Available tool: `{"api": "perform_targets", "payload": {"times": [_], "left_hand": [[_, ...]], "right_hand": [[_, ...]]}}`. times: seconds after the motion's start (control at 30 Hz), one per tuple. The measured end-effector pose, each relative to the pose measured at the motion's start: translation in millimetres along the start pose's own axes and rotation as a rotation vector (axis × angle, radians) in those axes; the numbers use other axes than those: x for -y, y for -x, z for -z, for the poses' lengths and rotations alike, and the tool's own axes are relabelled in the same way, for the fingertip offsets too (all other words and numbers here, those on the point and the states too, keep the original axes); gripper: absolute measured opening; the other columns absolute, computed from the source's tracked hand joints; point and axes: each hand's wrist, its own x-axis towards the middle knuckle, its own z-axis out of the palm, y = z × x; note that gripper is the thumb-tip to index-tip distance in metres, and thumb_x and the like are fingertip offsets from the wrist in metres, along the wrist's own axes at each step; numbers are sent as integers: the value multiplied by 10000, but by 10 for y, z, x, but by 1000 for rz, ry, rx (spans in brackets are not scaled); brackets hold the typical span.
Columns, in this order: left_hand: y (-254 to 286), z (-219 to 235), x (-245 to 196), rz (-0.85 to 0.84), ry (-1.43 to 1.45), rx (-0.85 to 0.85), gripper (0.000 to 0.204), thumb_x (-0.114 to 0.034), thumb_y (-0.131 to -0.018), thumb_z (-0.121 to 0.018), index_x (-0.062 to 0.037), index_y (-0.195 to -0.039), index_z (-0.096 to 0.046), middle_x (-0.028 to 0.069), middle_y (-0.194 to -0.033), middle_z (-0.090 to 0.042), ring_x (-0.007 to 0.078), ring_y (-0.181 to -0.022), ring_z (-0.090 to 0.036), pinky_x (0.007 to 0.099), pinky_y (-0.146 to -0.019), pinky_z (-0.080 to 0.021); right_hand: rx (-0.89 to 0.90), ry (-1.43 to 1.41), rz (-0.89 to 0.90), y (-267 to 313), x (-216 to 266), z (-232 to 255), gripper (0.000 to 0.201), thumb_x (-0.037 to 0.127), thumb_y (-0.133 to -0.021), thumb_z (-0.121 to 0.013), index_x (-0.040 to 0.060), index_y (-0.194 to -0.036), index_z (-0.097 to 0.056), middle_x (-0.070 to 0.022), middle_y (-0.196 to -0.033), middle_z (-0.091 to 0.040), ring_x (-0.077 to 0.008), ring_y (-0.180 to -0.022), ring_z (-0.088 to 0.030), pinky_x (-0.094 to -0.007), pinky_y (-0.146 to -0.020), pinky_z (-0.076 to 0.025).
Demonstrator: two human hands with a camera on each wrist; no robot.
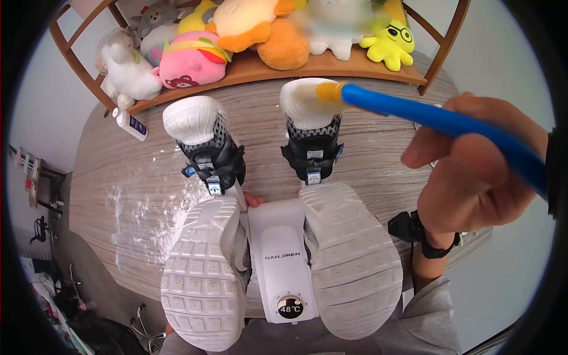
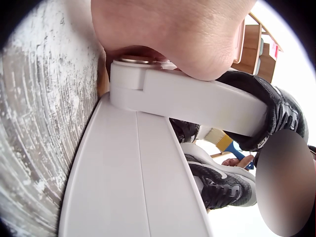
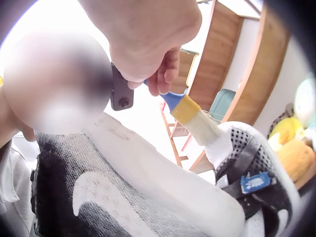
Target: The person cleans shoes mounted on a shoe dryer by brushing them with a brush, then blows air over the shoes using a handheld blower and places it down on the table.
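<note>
Wooden table, plush toys behind, bottle

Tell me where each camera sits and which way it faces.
Head: looks down at the white shoe dryer holding white-soled sneakers; the right hand grips a blue-handled brush.
Left wrist: beneath the left hand, looking along the dryer's white arm.
Right wrist: below the right hand, facing the brush bristles on a sneaker toe.
Shared: all three show the brush.

Left hand mostly hidden behind shoes
</note>
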Motion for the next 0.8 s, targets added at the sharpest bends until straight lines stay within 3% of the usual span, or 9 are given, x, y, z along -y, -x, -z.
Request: {"api": "perform_targets", "payload": {"times": [0.07, 0.13, 0.33, 0.4, 0.47, 0.53, 0.6, 0.7, 0.8], "left_hand": [[-22, 8, -26, 0, -6, 11, 376, -173, -1021, -564, -58, -1358, -442, 78, -1226, -618, 150, -1117, -607, 316, -960, -525], [-48, 14, -50, 5, -13, 26, 377, -174, -1021, -564, -57, -1358, -443, 79, -1228, -617, 151, -1119, -606, 317, -962, -524], [-190, 6, -94, 25, -38, 87, 379, -176, -1022, -564, -56, -1361, -444, 80, -1234, -616, 152, -1125, -605, 319, -967, -522], [-240, -15, -87, 34, -44, 105, 380, -177, -1022, -563, -56, -1362, -445, 80, -1236, -615, 153, -1127, -604, 320, -968, -522], [-273, -39, -69, 48, -50, 124, 381, -178, -1022, -563, -55, -1363, -445, 81, -1238, -615, 153, -1129, -603, 320, -970, -521], [-303, -58, -59, 63, -58, 145, 382, -179, -1023, -563, -55, -1364, -446, 81, -1241, -614, 154, -1131, -603, 321, -971, -520], [-338, -69, -61, 76, -68, 167, 383, -180, -1023, -563, -55, -1365, -446, 81, -1243, -614, 154, -1133, -602, 322, -973, -520], [-369, -73, -72, 94, -78, 197, 384, -181, -1023, -562, -54, -1367, -447, 82, -1246, -613, 155, -1136, -601, 323, -975, -519], [-373, -67, -86, 100, -82, 209, 385, -183, -1024, -562, -53, -1368, -448, 82, -1249, -612, 156, -1139, -600, 324, -978, -518]], "right_hand": [[-54, -29, 65, -5, -37, 14, 352, 291, -1063, -528, -56, -1093, -582, -119, -636, -629, -133, -436, -592, -221, -449, -485], [-146, -1, -48, -27, -38, 39, 378, 293, -1093, -452, -58, -1094, -592, -112, -582, -600, -130, -410, -559, -230, -431, -459], [-255, -187, -344, -13, -242, 257, 295, 240, -1076, -500, -35, -1049, -603, -108, -708, -614, -101, -423, -480, -222, -422, -383], [-145, -207, -573, -81, -169, 247, 281, 239, -1060, -523, -28, -1029, -608, -96, -719, -616, -85, -419, -469, -212, -421, -379], [-37, -231, -651, -95, -145, 260, 242, 223, -1022, -588, -13, -976, -615, -66, -710, -617, -74, -439, -501, -215, -420, -379], [321, -322, -774, -77, -162, 256, 198, 188, -980, -647, 1, -924, -615, -37, -682, -621, -72, -489, -570, -211, -427, -390], [376, -373, -793, -35, -252, 243, 145, 126, -948, -675, 8, -896, -608, -15, -653, -627, -83, -535, -626, -211, -456, -440], [746, -236, -905, -75, -281, 288, 113, 70, -938, -665, 8, -874, -597, -54, -716, -676, -116, -613, -693, -224, -560, -548], [813, -288, -830, -37, -308, 268, 114, 71, -935, -669, 1, -878, -599, -80, -762, -691, -128, -672, -722, -231, -604, -578]]}}
